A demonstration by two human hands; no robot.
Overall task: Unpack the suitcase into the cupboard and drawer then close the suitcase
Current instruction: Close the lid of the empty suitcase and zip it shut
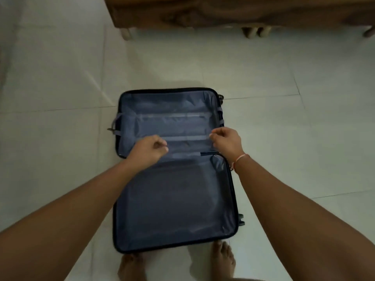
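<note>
Hands reach out over the open suitcase [174, 179], both with fingers curled in. The left hand [149, 150] hovers above the middle of the case, near the hinge line, its fingers bent into a loose fist; whether it pinches the lining or holds nothing cannot be told, as the picture is blurred there. The right hand [226, 141] hangs just to the right of it, fingers likewise curled, above the far half's lining near the right rim; again no grip can be made out. A thin pink band [240, 159] circles the right wrist.

Beneath the hands the suitcase lies flat on the floor [60, 98], spread in two halves, one far and one near. Both halves show only blue-grey lining, with pale straps [182, 136] running across the far half. A small dark tab [209, 153] sits at the hinge on the right side. Wheels [241, 220] stick out at the right edge.

Bare feet [223, 258] stand at the near end of the case, on pale floor tiles. Well beyond the far end, wooden furniture [223, 11] on short legs stands across the top of the view.
</note>
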